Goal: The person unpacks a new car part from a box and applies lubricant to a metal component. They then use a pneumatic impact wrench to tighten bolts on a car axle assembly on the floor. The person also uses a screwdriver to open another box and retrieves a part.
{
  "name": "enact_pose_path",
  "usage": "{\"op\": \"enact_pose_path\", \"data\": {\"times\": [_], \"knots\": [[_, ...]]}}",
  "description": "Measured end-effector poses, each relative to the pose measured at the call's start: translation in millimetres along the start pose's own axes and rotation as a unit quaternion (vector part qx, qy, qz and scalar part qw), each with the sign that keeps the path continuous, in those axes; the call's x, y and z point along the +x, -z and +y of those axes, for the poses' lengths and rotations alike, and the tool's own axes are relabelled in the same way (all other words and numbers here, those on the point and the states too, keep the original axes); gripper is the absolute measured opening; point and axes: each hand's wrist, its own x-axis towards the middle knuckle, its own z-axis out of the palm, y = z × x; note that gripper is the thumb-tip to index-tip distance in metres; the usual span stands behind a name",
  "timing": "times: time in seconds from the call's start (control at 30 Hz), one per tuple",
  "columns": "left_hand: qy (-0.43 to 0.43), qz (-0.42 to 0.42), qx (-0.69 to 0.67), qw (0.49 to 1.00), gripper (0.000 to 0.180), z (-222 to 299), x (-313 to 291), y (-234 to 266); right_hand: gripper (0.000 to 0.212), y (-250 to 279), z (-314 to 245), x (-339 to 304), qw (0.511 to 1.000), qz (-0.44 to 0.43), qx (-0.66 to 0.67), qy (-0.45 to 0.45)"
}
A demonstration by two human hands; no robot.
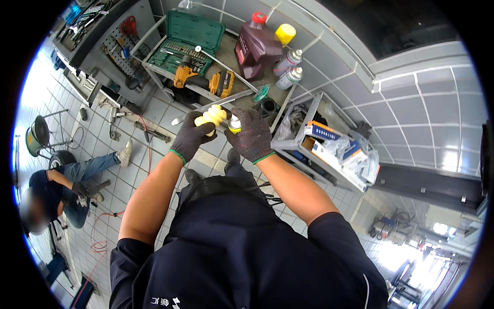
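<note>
Both of my hands wear dark knitted gloves with green cuffs and are raised close together in front of me. Wrapped in the fingers of my left hand (191, 140) is a pale yellow, ribbed bump stop (215, 115). My right hand (253, 138) grips a spray can (234, 125) with a white top and a yellow band, its nozzle near the bump stop's right end. Much of the can is hidden by the glove. The two objects sit side by side with a small gap between them.
Beyond my hands a cart holds an open green socket set (193, 33), a yellow cordless drill (184, 76), a dark red jug (256, 46) and spray cans (289, 77). Boxes (334, 154) fill a right-hand shelf. At left a person (56, 190) sits near a red hose (98, 247).
</note>
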Motion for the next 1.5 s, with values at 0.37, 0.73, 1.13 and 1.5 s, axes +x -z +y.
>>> {"op": "enact_pose_path", "data": {"times": [0.37, 0.73, 1.13, 1.5], "knots": [[-0.028, 0.121, -0.141, 0.982, 0.058, -30, -20, 24, 0.079, 88, 181, 103, 0.994, 0.107, 0.028, -0.005], [-0.043, 0.222, -0.208, 0.951, 0.071, -26, -74, 9, 0.076, -20, 298, 51, 0.991, 0.084, 0.031, -0.104], [-0.05, 0.309, -0.168, 0.935, 0.071, -27, -93, 22, 0.088, -27, 222, 14, 0.977, -0.14, 0.129, -0.097], [-0.048, 0.298, -0.165, 0.939, 0.07, -31, -140, 49, 0.091, -49, 200, 11, 0.969, -0.135, 0.144, -0.151]]}}
